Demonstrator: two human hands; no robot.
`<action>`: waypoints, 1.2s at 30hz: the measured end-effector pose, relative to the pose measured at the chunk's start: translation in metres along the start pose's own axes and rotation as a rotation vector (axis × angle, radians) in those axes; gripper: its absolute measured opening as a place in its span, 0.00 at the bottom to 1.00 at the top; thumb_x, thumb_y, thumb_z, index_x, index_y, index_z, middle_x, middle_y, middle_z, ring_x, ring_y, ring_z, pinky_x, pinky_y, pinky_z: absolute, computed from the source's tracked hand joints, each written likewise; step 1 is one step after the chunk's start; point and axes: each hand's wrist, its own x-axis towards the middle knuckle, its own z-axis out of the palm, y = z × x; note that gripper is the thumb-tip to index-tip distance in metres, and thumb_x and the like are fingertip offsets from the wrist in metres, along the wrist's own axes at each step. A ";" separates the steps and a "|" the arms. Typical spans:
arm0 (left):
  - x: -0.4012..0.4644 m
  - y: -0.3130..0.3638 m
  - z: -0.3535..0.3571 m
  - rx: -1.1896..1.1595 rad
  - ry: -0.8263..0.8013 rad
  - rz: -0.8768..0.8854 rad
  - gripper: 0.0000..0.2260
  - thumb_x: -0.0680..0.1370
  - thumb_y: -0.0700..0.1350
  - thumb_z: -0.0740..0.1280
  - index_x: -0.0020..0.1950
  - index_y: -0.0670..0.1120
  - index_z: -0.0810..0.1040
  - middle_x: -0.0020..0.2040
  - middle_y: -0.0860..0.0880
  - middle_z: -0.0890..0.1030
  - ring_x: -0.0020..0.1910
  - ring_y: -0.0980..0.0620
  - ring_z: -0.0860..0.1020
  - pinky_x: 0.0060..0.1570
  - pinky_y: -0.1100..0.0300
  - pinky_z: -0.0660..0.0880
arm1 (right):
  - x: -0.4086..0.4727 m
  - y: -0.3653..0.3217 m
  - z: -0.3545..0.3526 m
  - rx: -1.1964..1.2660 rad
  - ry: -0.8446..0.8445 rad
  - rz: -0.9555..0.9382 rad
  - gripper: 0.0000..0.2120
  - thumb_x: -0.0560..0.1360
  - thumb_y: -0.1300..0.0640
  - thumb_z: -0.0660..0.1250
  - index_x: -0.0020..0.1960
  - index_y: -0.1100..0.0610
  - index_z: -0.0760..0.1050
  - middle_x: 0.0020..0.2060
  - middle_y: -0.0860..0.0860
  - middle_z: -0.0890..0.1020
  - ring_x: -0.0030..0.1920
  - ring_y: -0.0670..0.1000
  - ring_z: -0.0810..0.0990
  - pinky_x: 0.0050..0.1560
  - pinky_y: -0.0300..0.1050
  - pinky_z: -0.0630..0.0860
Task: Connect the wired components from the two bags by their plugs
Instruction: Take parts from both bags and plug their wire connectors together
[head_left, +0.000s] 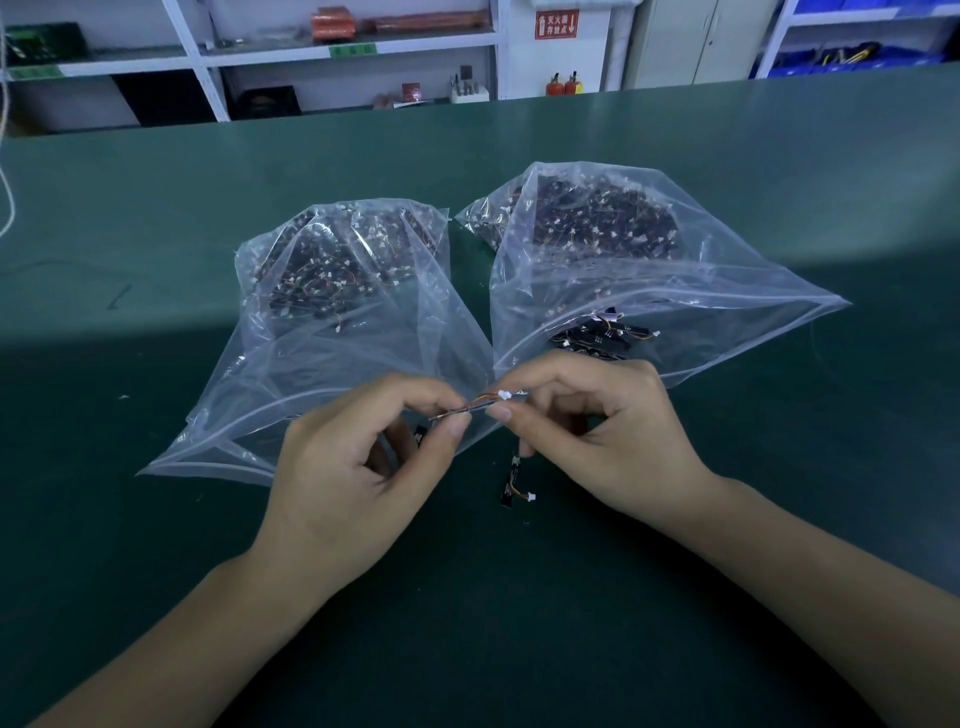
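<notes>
Wires (480, 401) run level, left to right, white plug (504, 395) rightward; left hand (363, 457) and right hand (587, 421) each pinch them before the bags (649, 280). Red wall sign (556, 24) unreadable.

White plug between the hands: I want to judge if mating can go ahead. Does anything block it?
Nothing visible does. The white plug sits bare at the right hand fingertips, its wires pinched by the left hand; the mating plug isn't discernible.
</notes>
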 end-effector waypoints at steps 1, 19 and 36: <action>0.000 0.000 0.000 0.000 -0.001 0.001 0.04 0.81 0.47 0.73 0.55 0.55 0.82 0.43 0.60 0.83 0.31 0.53 0.78 0.31 0.59 0.74 | 0.000 0.000 0.000 0.002 -0.008 0.005 0.03 0.81 0.58 0.74 0.54 0.56 0.85 0.29 0.46 0.80 0.27 0.62 0.81 0.28 0.58 0.73; 0.001 0.001 -0.001 0.036 0.024 -0.015 0.03 0.80 0.49 0.74 0.52 0.55 0.83 0.42 0.67 0.80 0.31 0.56 0.77 0.34 0.64 0.73 | 0.000 0.000 -0.001 -0.011 -0.056 0.015 0.05 0.82 0.58 0.72 0.54 0.59 0.83 0.28 0.46 0.81 0.26 0.60 0.80 0.27 0.57 0.73; 0.002 0.000 -0.002 0.033 0.032 0.045 0.03 0.81 0.49 0.75 0.53 0.56 0.83 0.46 0.60 0.82 0.34 0.53 0.79 0.33 0.58 0.75 | 0.000 0.000 -0.002 -0.012 -0.065 0.010 0.04 0.83 0.57 0.72 0.54 0.57 0.82 0.29 0.47 0.81 0.26 0.59 0.79 0.28 0.55 0.72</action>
